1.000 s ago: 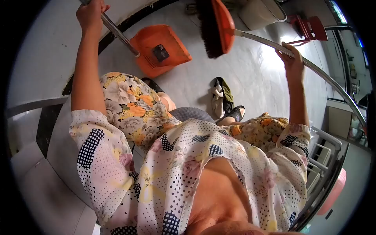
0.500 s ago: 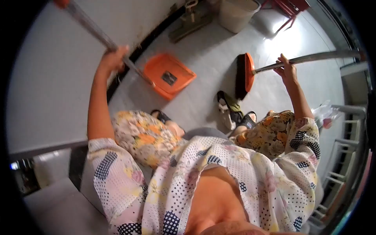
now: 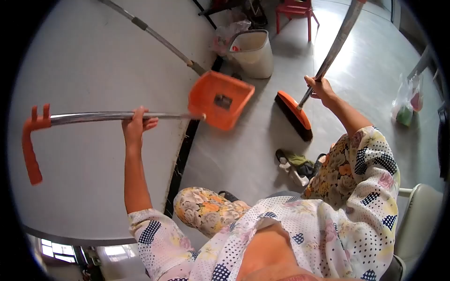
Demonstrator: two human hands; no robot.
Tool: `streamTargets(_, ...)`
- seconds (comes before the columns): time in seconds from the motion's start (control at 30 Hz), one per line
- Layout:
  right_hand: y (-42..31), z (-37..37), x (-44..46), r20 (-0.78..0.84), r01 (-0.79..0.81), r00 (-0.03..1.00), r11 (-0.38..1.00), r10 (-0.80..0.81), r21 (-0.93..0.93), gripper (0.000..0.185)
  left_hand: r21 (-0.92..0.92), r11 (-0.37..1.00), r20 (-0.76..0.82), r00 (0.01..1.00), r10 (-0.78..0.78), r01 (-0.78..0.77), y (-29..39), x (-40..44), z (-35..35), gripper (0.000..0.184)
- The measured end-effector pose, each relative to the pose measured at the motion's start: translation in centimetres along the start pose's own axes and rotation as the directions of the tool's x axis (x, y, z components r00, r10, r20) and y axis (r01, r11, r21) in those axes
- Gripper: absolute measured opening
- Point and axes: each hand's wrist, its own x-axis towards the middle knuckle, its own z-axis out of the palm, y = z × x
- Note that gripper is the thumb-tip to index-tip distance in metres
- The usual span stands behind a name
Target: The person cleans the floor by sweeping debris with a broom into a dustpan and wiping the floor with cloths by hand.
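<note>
My left hand (image 3: 135, 127) is closed round the metal pole of an orange long-handled dustpan (image 3: 208, 89). The pole lies sideways across the view, and its hooked orange grip (image 3: 32, 145) sticks out at far left. The pan looks tilted and slightly blurred, near the wall's foot. In my right hand (image 3: 321, 89) is the silver pole of a broom (image 3: 296, 112), held low, close to the head. Its dark bristles rest on or just above the grey floor. Near my right foot lies a small dark, green and white heap (image 3: 296, 167) that I cannot make out.
A whitish bin (image 3: 255, 58) stands by the wall (image 3: 93, 178), below a mop-like pole (image 3: 164, 44). A red chair (image 3: 296, 10) is at the back. On the right are a plastic bag (image 3: 407, 103) and a pale chair (image 3: 419, 225).
My view has shifted. The dustpan's pole has swung from slanting to nearly level, its grip now in sight. The broom has turned, its pole now pointing away up and to the right.
</note>
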Motion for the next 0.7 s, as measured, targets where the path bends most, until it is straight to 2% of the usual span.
streamTargets(0.13,-1.4,0.0,-0.4,-0.014,0.019,1.0,1.0,-0.019,-0.001,0.041,-0.082,0.964,-0.068,0.966,0.249,-0.254,2.6,4.3,4.2,0.028)
streamTargets(0.17,-1.5,0.4,-0.7,-0.096,0.059,0.994,0.997,-0.054,0.049,0.041,-0.094,0.938,-0.033,0.942,0.333,-0.334,2.5,5.7,5.8,0.027)
streamTargets(0.27,-0.8,0.5,-0.2,-0.068,0.083,0.994,0.996,-0.082,0.012,0.043,-0.042,0.86,0.069,0.858,0.51,-0.508,1.0,9.3,12.0,0.024)
streamTargets(0.33,-0.9,0.6,0.0,-0.062,0.088,0.994,0.996,-0.09,-0.027,0.044,0.292,0.7,0.12,0.751,0.65,-0.652,0.3,10.3,15.8,0.021)
streamTargets(0.37,-1.2,0.7,-0.2,-0.056,0.095,0.994,0.994,-0.098,-0.049,0.044,0.197,0.616,0.073,0.638,0.766,-0.762,-1.2,11.2,18.5,0.019)
streamTargets(0.5,-1.2,0.5,-0.1,-0.023,0.095,0.995,0.99,-0.098,-0.099,0.045,0.314,0.39,0.243,0.471,0.848,-0.866,-4.9,11.9,24.7,0.018)
streamTargets(0.7,-0.4,0.4,0.6,0.012,0.153,0.988,0.974,-0.153,-0.165,0.048,0.306,0.263,0.463,0.384,0.798,-0.915,-8.3,11.9,28.1,0.021)
